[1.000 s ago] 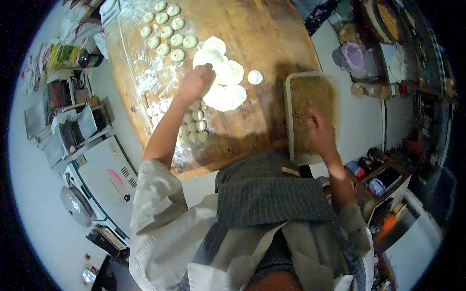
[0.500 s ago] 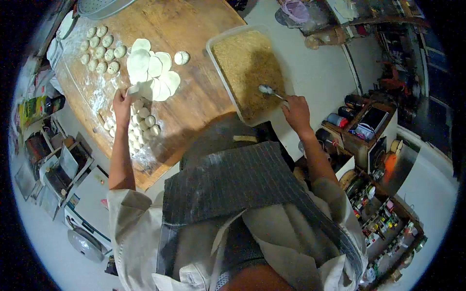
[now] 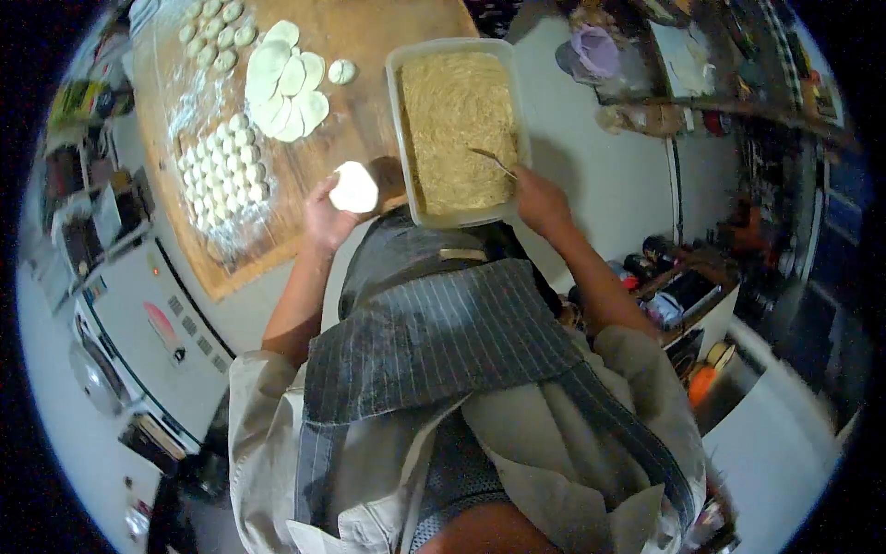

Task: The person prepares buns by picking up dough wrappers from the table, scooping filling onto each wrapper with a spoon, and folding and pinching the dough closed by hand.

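Observation:
My left hand (image 3: 329,210) holds a round dough wrapper (image 3: 354,188) at the table's front edge, the wrapper lying over the fingers. My right hand (image 3: 543,199) is closed round the handle of a spoon (image 3: 496,161). The spoon's bowl end dips into tan, minced-looking filling (image 3: 457,106) inside a plastic tub (image 3: 414,207). To the left of the tub, flat dough wrappers (image 3: 269,72) overlap in a pile. One filled bun (image 3: 341,71) sits beside them.
Small dough pieces (image 3: 220,171) stand in rows on the floured wooden table (image 3: 360,37). Several filled buns (image 3: 223,37) are grouped at the far left. A cluttered shelf (image 3: 711,102) stands at the right, and a white cabinet (image 3: 161,323) at the lower left.
My left hand has come right and nearer from the wrapper pile, bringing one wrapper. My right hand has lowered the spoon into the filling. The view has shifted.

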Demonstrator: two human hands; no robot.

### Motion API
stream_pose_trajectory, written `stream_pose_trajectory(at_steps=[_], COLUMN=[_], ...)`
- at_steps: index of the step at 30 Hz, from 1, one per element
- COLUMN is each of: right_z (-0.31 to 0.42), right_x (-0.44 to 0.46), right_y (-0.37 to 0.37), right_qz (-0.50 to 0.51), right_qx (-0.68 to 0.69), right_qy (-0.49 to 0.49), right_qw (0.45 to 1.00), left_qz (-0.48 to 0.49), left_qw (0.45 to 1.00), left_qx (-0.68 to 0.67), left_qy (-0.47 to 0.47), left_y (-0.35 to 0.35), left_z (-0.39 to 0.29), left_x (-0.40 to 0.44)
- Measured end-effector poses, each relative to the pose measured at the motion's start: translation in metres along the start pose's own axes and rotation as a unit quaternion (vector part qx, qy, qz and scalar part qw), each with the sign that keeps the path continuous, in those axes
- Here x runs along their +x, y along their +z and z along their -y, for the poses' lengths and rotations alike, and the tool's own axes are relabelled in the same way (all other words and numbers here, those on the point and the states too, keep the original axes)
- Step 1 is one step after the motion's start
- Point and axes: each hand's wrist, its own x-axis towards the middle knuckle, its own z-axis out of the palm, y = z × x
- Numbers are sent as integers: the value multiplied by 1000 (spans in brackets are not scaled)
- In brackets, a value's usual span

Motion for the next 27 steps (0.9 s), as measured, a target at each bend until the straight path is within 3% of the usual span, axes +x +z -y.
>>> stream_pose_trajectory(at_steps=[2,4,8,14,16,20,27], right_z=[-8,-21,-34,-40,-38,-50,-66], right_x=[12,19,23,18,14,12,41], right_y=[-4,1,4,5,-3,-2,20], right_qz=[37,-5,51,41,124,139,144], right_qx=[11,57,46,61,38,21,62], right_qy=[-22,-145,-172,-225,-194,-249,-343], right_qw=[999,988,983,972,972,958,926], left_qz=[-8,-4,-111,-135,-140,-151,-124], left_qw=[1000,1000,991,972,967,954,953], left_qx=[-8,-17,-14,-43,-49,-50,-46], left_qy=[5,-11,75,187,207,256,273], left_y=[8,11,6,23,22,24,19], left_z=[38,75,131,146,149,156,160], left_x=[-1,-3,1,-4,-2,-2,-1])
